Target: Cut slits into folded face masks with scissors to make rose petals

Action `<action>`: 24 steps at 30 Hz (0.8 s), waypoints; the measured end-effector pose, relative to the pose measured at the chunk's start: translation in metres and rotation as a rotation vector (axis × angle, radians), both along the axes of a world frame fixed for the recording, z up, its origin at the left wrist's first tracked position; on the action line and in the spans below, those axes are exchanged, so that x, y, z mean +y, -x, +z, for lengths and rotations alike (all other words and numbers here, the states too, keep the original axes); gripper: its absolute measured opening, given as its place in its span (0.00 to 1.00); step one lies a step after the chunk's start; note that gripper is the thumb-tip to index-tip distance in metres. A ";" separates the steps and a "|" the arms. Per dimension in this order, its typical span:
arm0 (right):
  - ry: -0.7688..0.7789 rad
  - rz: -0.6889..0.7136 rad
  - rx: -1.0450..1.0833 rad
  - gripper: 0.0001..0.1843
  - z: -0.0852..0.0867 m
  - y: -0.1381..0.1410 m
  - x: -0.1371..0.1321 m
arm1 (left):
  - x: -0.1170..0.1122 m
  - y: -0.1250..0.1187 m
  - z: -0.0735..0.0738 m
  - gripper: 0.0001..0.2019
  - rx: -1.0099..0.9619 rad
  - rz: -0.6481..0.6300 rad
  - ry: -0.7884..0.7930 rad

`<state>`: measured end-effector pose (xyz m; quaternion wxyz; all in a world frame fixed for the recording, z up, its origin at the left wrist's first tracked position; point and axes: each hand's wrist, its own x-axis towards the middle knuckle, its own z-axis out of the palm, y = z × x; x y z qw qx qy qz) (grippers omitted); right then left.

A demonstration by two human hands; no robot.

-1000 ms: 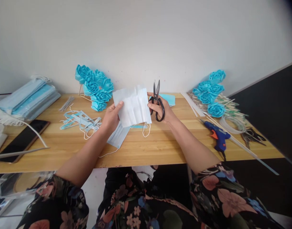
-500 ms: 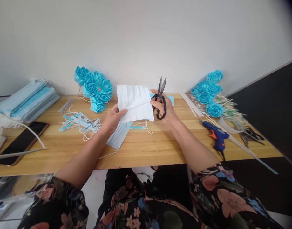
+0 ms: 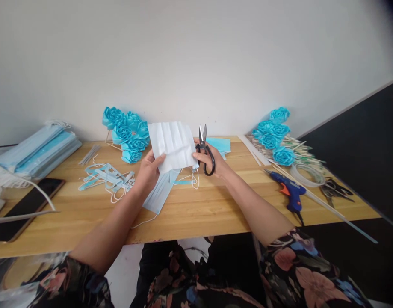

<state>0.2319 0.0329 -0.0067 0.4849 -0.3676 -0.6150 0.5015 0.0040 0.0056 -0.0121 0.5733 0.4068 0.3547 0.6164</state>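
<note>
My left hand [image 3: 149, 172] pinches the lower left of an opened-out white mask sheet [image 3: 173, 143], holding it above the table. Black-handled scissors [image 3: 202, 144] stay in my right hand [image 3: 220, 166], blades slightly apart and pointing up; my right thumb also meets the sheet's right edge. Below the sheet lies a pleated light-blue face mask [image 3: 160, 194], partly covered. Cut mask edges with ear loops [image 3: 110, 176] lie in a tangle to the left. Behind my right hand rest flat bright-blue pieces [image 3: 220, 145], partly hidden.
Left stand stacked masks [image 3: 39, 149] and a phone [image 3: 26, 209]. Blue fabric roses sit in a left bunch [image 3: 127, 134] and a right bunch [image 3: 273, 134]. A blue glue gun [image 3: 289, 190], thin sticks [image 3: 307, 156] and another scissors [image 3: 335, 189] lie at right. A wall rises behind.
The sheet and both hands have shifted a little left, and the scissors have come closer to the sheet, with my right thumb now on its edge. The view has tilted slightly up.
</note>
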 end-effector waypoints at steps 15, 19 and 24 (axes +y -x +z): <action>-0.065 -0.060 -0.012 0.33 0.007 -0.005 0.003 | 0.000 -0.001 0.000 0.25 -0.036 -0.014 0.019; -0.061 0.002 0.010 0.33 0.003 -0.005 0.003 | -0.005 -0.003 0.000 0.27 -0.066 -0.112 0.084; -0.055 0.070 -0.029 0.33 0.007 -0.001 -0.004 | -0.009 -0.008 0.003 0.33 -0.123 -0.259 0.070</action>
